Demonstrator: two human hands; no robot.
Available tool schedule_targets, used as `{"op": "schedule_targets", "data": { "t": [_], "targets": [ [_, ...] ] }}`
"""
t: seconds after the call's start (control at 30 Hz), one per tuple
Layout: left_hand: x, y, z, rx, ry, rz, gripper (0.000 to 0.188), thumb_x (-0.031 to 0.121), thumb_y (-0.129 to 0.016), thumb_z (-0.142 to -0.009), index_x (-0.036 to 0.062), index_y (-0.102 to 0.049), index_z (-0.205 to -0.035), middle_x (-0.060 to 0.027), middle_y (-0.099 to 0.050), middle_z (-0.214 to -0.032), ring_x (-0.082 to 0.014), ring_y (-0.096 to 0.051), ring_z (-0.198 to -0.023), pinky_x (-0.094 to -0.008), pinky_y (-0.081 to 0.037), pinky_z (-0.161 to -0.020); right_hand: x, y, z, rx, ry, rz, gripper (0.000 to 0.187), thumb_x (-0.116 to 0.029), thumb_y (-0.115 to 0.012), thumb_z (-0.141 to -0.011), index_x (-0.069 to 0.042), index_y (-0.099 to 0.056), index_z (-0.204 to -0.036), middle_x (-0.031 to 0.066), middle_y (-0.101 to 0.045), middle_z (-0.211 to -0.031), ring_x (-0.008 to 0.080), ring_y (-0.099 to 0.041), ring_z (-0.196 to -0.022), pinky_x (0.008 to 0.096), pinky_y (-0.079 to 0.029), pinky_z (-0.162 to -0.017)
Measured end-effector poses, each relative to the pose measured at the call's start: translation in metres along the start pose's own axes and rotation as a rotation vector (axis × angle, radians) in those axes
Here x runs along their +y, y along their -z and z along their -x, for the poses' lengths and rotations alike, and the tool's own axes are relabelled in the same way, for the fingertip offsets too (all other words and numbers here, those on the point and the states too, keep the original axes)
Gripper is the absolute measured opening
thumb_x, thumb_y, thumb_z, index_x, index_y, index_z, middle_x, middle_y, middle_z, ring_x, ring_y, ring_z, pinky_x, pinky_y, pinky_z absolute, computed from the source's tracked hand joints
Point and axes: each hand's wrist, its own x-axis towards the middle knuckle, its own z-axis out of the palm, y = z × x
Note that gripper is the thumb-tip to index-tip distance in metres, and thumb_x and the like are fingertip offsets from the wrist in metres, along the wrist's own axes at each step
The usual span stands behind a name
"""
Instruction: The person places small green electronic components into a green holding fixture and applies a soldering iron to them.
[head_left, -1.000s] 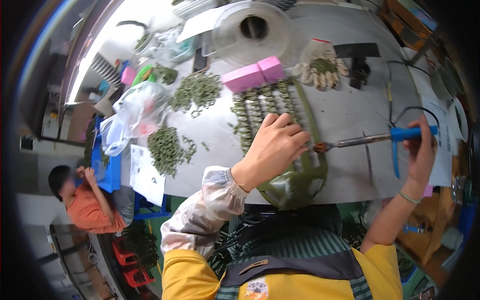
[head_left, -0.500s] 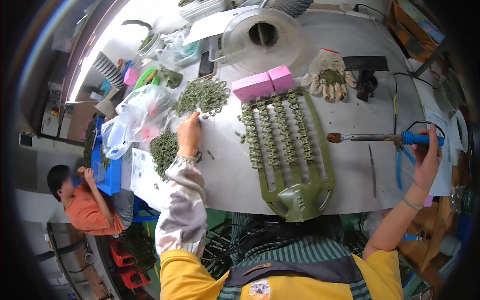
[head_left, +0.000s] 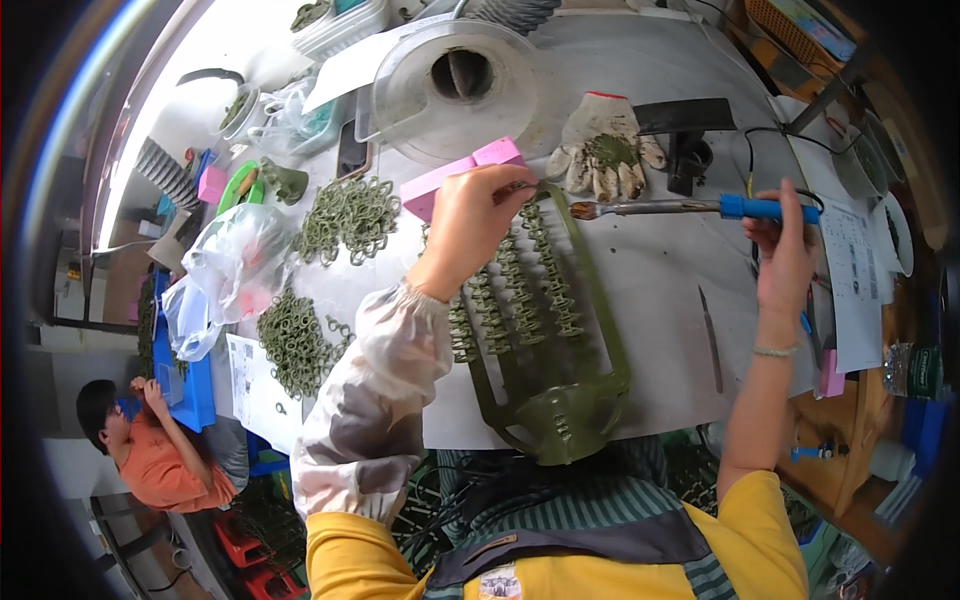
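My left hand (head_left: 468, 225) is over the far end of a green frame (head_left: 615, 350), its fingertips pinched together near the top of the bars. What they pinch is hidden by the fingers. Rows of small green parts (head_left: 522, 295) line the frame's long bars. In my right hand (head_left: 785, 245) is a soldering iron (head_left: 680, 207) by its blue handle, its brown-stained tip pointing left, close to the frame's far right corner. The frame leans its far end on pink blocks (head_left: 435, 188), partly covered by my left hand.
Two piles of loose green rings, one farther (head_left: 348, 220) and one nearer (head_left: 292, 345), lie left of the frame beside a plastic bag (head_left: 240, 255). A stained glove (head_left: 605, 150), a black stand (head_left: 685, 118) and a thin metal tool (head_left: 710, 340) lie right. Another person (head_left: 165, 460) sits at far left.
My left hand has moved from beside the ring piles to the frame's far end. My right hand has brought the soldering iron left toward the same end. The whole view has shifted.
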Motion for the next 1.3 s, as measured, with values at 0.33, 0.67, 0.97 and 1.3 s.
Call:
{"op": "schedule_targets", "data": {
  "t": [0.33,0.67,0.97,1.3],
  "targets": [
    [-0.012,-0.045,-0.031,0.001,-0.149,-0.26,0.013,0.012,-0.076,-0.079,0.0102,-0.074,-0.092,-0.0084,-0.063,-0.079,-0.023,-0.062,-0.075,-0.0347,-0.05,-0.07,0.025,-0.018,-0.008,-0.003,-0.024,-0.001,0.037,-0.036,-0.07,-0.09,0.001,-0.069,-0.085,0.0102,-0.069,-0.08,0.0166,-0.069,-0.061,0.0255,-0.058,-0.058],
    [-0.022,-0.05,-0.034,0.015,-0.222,-0.404,0.013,0.017,-0.078,-0.075,0.0145,-0.075,-0.088,-0.0036,-0.061,-0.071,-0.0233,-0.057,-0.082,-0.0356,-0.044,-0.078,0.024,-0.025,-0.007,0.006,-0.023,0.007,0.039,-0.038,-0.072,-0.088,0.001,-0.069,-0.086,0.0105,-0.07,-0.077,0.0168,-0.069,-0.059,0.0263,-0.058,-0.057],
    [-0.028,0.022,-0.021,0.202,-0.032,-0.078,0.02,0.005,-0.063,-0.089,0.0032,-0.064,-0.109,-0.0095,-0.071,-0.093,-0.0175,-0.067,-0.081,-0.0282,-0.051,-0.071,0.008,0.011,-0.007,0.067,0.013,0.012,0.034,-0.035,-0.072,-0.089,0.0,-0.07,-0.089,0.0089,-0.07,-0.079,0.0132,-0.068,-0.059,0.0236,-0.056,-0.056],
    [-0.129,0.106,0.095,-0.054,0.225,-0.583,0.057,-0.013,-0.047,-0.074,0.0142,-0.063,-0.122,-0.0192,-0.053,-0.126,-0.0397,-0.054,-0.109,-0.0439,-0.046,-0.095,0.009,0.014,-0.004,0.084,-0.018,-0.033,0.032,-0.034,-0.072,-0.089,-0.002,-0.071,-0.089,0.0057,-0.07,-0.079,0.011,-0.067,-0.06,0.0213,-0.053,-0.057]
  ]
}}
